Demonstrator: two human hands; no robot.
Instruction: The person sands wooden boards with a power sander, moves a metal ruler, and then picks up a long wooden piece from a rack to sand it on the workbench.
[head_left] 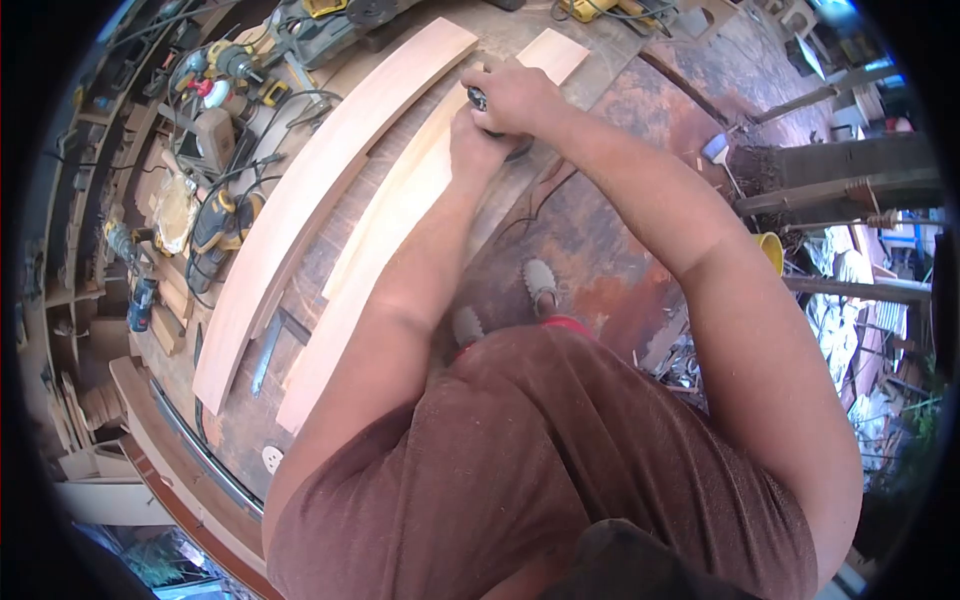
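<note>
Both of my hands are closed around a small dark tool with a rounded end [478, 98], mostly hidden by my fingers; I cannot make out its kind. My right hand [515, 95] wraps it from above, farther along the bench. My left hand [478, 145] grips just below, close against the right. Under them lies a long pale wooden board [325, 345], slanting from lower left to upper right, with a yellower strip [395, 205] along its left side. To the left, a wide curved plank [340, 130] runs roughly alongside.
A blue-grey metal strip [265, 360] lies between the boards' near ends. Power tools, including a yellow-and-black sander [225, 220] and a drill [235, 62], crowd the left with cords. A brush [717, 150] and dark timber beams [840, 170] are at right.
</note>
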